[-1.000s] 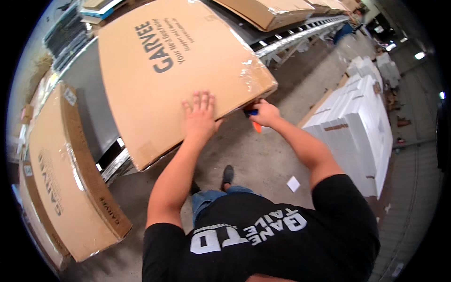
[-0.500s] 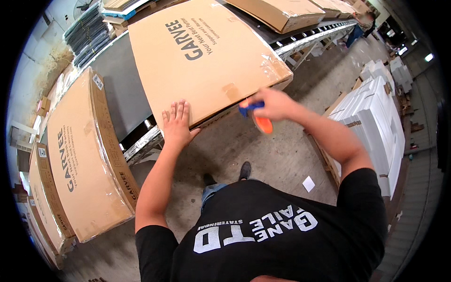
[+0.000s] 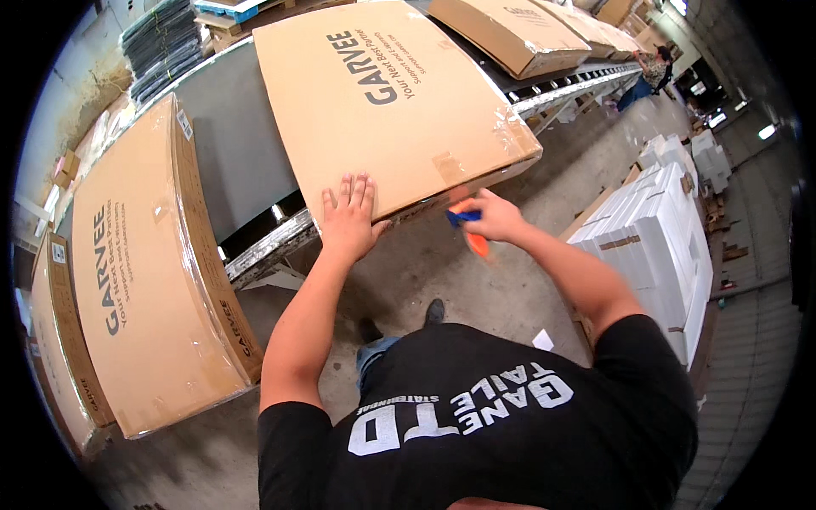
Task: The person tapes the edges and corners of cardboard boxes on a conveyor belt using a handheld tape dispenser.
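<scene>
A large brown cardboard box lies flat on the conveyor in front of me. My left hand rests open on its near left corner, fingers spread across the top and the thumb at the edge. Beside the box's near side, my right hand grips a blue-and-orange hand tool. Motion smears the tool, so its exact kind is unclear. Clear tape shows along the near edge of the box and at its right corner.
More cardboard boxes stand at the left, and others line the conveyor farther along. Stacked white sheets sit on the floor to the right. A person is at the far right; dark stacked panels are behind the conveyor.
The whole view has shifted slightly, so the box appears a little lower and to the right. My right hand stays by the near side with the tool; my left hand remains on the corner.
</scene>
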The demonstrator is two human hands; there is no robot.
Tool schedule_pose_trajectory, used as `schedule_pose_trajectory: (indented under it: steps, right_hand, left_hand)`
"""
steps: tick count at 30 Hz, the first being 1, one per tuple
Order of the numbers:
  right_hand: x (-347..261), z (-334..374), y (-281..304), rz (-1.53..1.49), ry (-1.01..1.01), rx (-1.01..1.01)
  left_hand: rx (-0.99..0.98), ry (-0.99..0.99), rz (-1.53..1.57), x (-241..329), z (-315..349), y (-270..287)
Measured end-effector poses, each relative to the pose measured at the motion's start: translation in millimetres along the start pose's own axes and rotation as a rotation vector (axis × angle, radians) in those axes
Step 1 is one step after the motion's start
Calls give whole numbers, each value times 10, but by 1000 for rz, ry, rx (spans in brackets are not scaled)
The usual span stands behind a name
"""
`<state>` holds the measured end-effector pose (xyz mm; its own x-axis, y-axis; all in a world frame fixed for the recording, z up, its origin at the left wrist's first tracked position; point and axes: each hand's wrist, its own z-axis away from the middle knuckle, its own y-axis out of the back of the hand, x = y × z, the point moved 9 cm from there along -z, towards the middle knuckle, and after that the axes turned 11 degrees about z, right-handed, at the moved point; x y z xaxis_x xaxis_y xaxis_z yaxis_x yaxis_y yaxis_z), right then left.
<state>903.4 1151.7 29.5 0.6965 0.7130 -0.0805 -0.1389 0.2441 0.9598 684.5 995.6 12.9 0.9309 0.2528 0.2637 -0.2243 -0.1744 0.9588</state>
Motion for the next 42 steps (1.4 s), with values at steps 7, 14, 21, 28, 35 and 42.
schedule_pose_trajectory:
  steps: [7, 14, 21, 28, 35, 42]
  right_hand:
    - [-111, -17, -655, 707, 92, -145]
    - [-1168, 359, 554, 114, 237, -51]
    - [-2286, -210, 1608, 76, 281, 279]
    - [-1894, 383, 211, -14, 247, -26]
    - [-2175, 176, -461, 331, 244, 24]
    - [-540, 613, -1774, -150, 21, -352]
  left_hand:
    - [-104, 4, 69, -179, 42, 82]
    - [-7, 187, 142, -777, 431, 155]
    - [134, 159, 340, -720, 422, 40]
    - [103, 216, 242, -862, 577, 68]
    - [-138, 60, 79, -584, 239, 198]
    - [-284, -87, -21, 25, -397, 357]
